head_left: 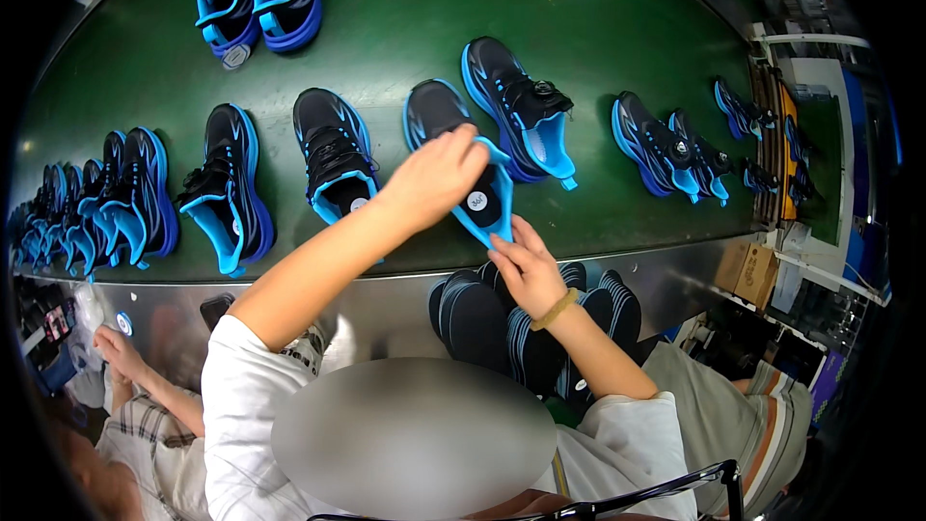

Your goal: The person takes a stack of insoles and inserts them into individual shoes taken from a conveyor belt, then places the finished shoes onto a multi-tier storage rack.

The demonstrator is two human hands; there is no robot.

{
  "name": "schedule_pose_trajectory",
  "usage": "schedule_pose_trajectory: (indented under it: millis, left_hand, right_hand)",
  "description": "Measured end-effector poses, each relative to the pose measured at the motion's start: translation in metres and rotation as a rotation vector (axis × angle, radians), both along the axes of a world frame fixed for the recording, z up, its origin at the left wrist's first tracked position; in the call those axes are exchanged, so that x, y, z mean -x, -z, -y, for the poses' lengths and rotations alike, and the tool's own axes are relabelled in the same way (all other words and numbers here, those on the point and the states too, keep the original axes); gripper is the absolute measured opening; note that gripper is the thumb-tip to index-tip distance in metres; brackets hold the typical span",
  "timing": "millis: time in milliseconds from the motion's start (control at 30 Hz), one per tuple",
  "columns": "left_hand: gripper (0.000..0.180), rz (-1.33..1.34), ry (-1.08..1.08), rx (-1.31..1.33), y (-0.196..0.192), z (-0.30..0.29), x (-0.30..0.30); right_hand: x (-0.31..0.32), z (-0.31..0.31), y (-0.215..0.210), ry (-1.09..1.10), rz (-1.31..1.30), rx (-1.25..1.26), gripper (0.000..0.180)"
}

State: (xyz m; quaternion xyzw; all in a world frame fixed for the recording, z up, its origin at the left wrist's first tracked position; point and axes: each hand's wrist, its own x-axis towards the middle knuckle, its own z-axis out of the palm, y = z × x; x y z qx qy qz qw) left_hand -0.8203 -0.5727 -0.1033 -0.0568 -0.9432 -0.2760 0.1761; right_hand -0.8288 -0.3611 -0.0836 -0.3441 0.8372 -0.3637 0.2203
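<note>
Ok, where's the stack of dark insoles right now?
In the head view the stack of dark insoles sits low and centre-right, below the green conveyor belt edge, just under the right hand.

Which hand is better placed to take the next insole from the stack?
The right hand, probably. It hovers just above the dark insole stack, fingertips at the heel of the shoe. The left hand lies farther away, across that shoe.

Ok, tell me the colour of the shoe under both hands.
Black with bright blue trim, in the head view: shoe, left hand, right hand.
</note>
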Motion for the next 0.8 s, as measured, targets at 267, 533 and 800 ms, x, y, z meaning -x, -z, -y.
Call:
schedule_pose_trajectory:
  millis: [267, 533, 800]
  left_hand:
    - [0.012, 0.054, -0.166, 0.044, -0.047, 0.063, 0.016]
    - [0.026, 0.030, -0.314, -1.017, -0.047, 0.005, 0.067]
    - [0.041, -0.054, -0.446, -0.268, 0.009, -0.048, 0.090]
  right_hand:
    - [-0.015, 0.002, -0.048, -0.059, -0.137, 0.020, 0.040]
    - [-0.124, -0.153, -0.046, 0.243, -0.334, -0.455, 0.046]
    - [-0.147, -0.145, -0.039, 0.525, -0.365, -0.515, 0.043]
